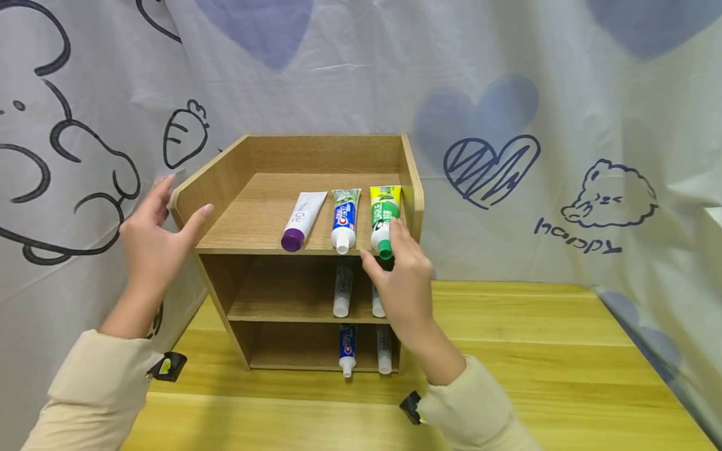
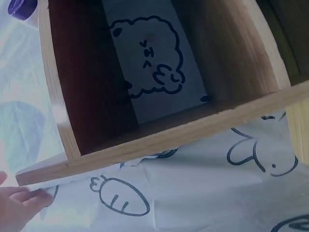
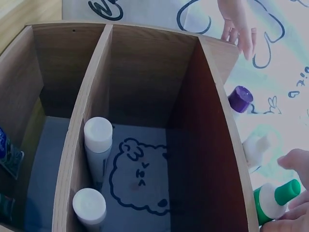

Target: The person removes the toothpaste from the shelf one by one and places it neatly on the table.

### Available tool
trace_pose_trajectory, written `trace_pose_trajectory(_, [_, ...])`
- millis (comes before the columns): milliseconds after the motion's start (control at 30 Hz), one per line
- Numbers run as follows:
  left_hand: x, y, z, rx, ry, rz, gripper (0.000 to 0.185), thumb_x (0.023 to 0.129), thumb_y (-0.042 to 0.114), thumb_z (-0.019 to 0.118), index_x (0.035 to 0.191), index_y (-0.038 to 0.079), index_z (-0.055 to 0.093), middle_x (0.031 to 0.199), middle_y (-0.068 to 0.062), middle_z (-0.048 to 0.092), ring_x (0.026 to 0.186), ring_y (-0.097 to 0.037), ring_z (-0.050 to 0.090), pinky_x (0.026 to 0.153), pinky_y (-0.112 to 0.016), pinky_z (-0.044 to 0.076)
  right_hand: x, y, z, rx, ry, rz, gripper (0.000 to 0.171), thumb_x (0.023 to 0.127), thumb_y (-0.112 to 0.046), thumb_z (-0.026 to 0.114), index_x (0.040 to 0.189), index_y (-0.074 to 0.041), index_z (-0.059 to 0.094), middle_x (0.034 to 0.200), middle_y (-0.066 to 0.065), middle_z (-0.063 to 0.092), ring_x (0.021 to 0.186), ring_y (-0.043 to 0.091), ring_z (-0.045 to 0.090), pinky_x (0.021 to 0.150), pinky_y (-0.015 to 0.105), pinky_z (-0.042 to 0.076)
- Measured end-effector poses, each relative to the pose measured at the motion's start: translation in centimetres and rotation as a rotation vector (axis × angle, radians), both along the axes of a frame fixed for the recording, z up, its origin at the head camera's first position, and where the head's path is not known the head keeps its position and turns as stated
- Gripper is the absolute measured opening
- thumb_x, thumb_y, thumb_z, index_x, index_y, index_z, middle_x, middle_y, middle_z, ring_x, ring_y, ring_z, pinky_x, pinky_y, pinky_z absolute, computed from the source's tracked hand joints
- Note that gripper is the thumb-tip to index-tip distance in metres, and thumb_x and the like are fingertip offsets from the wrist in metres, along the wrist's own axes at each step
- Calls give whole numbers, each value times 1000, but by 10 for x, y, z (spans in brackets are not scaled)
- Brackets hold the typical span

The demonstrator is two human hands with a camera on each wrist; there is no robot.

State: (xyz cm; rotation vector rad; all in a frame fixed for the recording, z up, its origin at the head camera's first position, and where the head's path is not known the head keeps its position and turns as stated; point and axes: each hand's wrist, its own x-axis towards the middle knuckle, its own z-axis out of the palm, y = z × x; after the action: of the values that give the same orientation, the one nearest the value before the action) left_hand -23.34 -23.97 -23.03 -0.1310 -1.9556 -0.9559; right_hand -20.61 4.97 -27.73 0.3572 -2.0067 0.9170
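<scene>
While your left hand (image 1: 155, 235) spreads beside the wooden rack (image 1: 217, 188), your right hand (image 1: 408, 282) spreads around the green-capped toothpaste tube (image 1: 385, 203) on the top tier (image 1: 254, 216), laid cap-forward, probably for easy reach.

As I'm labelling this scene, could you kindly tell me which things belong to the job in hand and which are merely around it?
Likely the job:
green tube, by the right hand
top blue tube
purple-capped tube
lower tubes
shelf

Merely around:
table
cloth
</scene>
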Motion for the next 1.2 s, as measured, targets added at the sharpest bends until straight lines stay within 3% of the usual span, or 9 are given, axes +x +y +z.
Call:
trace_pose_trajectory(33, [-2,0,0,18,-30,-5,58,74,15,75,128,4,55,125,-17,58,109,-6,59,94,-13,42,-1,-2,0,6,-14,-17,55,78,-13,73,122,12,53,124,28,54,117,37,54,93,41,46])
trace_pose_trajectory(100, [-6,-1,1,28,-57,-2,55,76,15,73,127,5,56,116,-19,63,90,10,60,82,-8,44,-3,-5,1,18,-40,-52,54,79,-14,72,123,11,53,125,27,54,118,36,53,93,41,46])
trace_pose_trajectory(167, [-11,-1,1,24,-53,16,51,77,14,72,125,4,58,95,-11,70,68,20,51,75,-5,37,-5,-7,1,27,-59,-79,54,79,-15,72,123,11,53,125,27,54,118,36,53,94,40,45])
trace_pose_trajectory(267, [-16,-1,2,18,-32,45,45,78,13,70,120,3,61,67,18,59,52,19,37,79,-16,28,-8,-10,0,30,-65,-102,53,79,-14,72,122,11,53,124,27,55,117,36,54,95,40,45])
trace_pose_trajectory(333, [-19,-1,3,33,-30,54,41,79,12,69,118,3,63,62,35,44,50,17,35,81,-24,24,-10,-11,0,36,-62,-114,52,79,-13,72,121,12,54,122,27,56,116,36,55,95,40,45])
trace_pose_trajectory(433, [-21,-1,4,51,-37,67,37,80,11,67,115,1,64,64,45,40,51,18,36,77,-19,26,-12,-12,3,41,-62,-135,50,78,-13,73,118,12,56,119,28,58,113,37,57,94,40,47])
trace_pose_trajectory(633, [-23,-1,3,63,-52,103,32,80,6,65,111,0,66,58,43,38,48,16,34,49,-6,28,-13,-13,7,44,-77,-194,50,73,-11,76,114,12,58,114,27,61,106,37,61,90,38,49])
trace_pose_trajectory(900, [-22,-3,5,49,-62,102,31,80,-2,58,110,0,67,45,31,32,41,12,28,45,-10,24,-13,-14,9,54,-95,-212,47,74,-9,75,114,10,58,114,26,61,102,36,63,83,36,53])
trace_pose_trajectory(1200, [-24,-3,6,72,-73,96,29,82,0,59,109,2,68,44,24,31,41,8,26,44,-12,23,-14,-11,7,56,-66,-185,42,76,-6,73,112,11,59,112,27,62,100,37,64,78,37,54])
